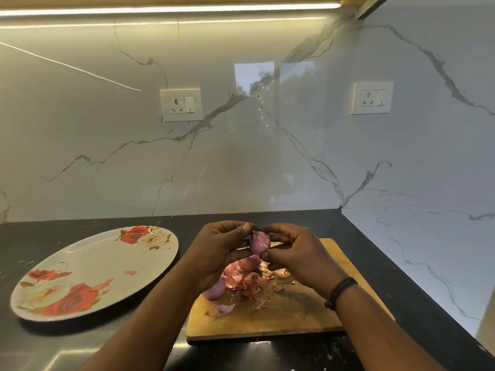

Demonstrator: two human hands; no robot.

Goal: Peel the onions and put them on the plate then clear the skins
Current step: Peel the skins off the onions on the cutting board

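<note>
A small purple onion [259,242] is held above the wooden cutting board [281,321]. My left hand [219,253] grips it from the left with curled fingers. My right hand [297,257] pinches it from the right, thumb at its lower end. Below the hands lies a heap of pink onion skins [249,283]. A peeled onion [215,290] sits at the heap's left edge, and another onion [249,263] shows just under the hands. The flowered plate [88,274] lies to the left of the board with only small skin bits on it.
The black counter [67,344] runs to a marble wall behind and a marble side wall at the right. Two wall sockets [181,104] [371,98] sit on the walls. A loose skin piece [223,309] lies near the board's front left.
</note>
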